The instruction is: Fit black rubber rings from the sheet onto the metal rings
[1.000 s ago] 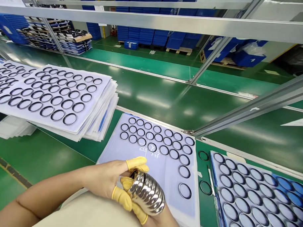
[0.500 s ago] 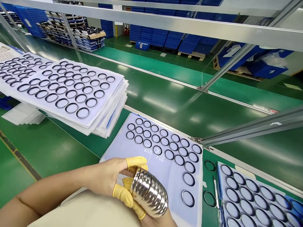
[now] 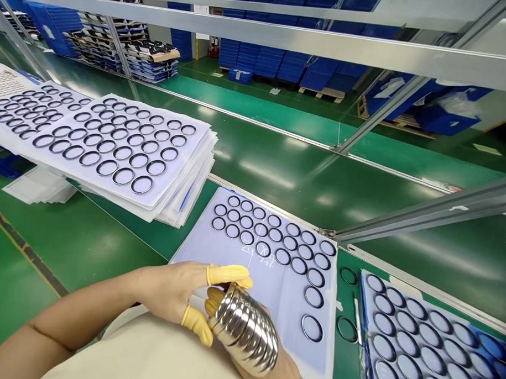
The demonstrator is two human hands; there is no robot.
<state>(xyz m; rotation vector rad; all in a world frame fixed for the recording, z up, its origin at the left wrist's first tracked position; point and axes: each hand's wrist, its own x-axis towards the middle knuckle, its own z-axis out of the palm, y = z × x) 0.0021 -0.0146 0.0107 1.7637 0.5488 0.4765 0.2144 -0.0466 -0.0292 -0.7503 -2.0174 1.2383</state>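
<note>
A row of shiny metal rings [image 3: 248,327] is held by my right hand [image 3: 286,370], its fingers apparently passing through the rings, with yellow-covered fingertips showing at the near end. Most of that hand is hidden behind the rings. My left hand [image 3: 172,292], also with yellow finger covers, spreads thumb and fingers around the end of the row; whether its tips touch the rings I cannot tell. Beyond both hands lies a white sheet [image 3: 225,260] with several rings [image 3: 283,256] laid flat in rows along its far and right sides.
A stack of white sheets [image 3: 182,181] topped with rings stands at left. To the right, more rings lie on another sheet [image 3: 368,318], beside a white pen-like stick [image 3: 357,320] and two loose rings on the green table [image 3: 346,364]. Metal rails [image 3: 258,32] cross above.
My left thumb has drawn back from the rings, widening that hand's spread. The row of rings has shifted slightly left and turned a little. The rings on the sheets keep their arrangement.
</note>
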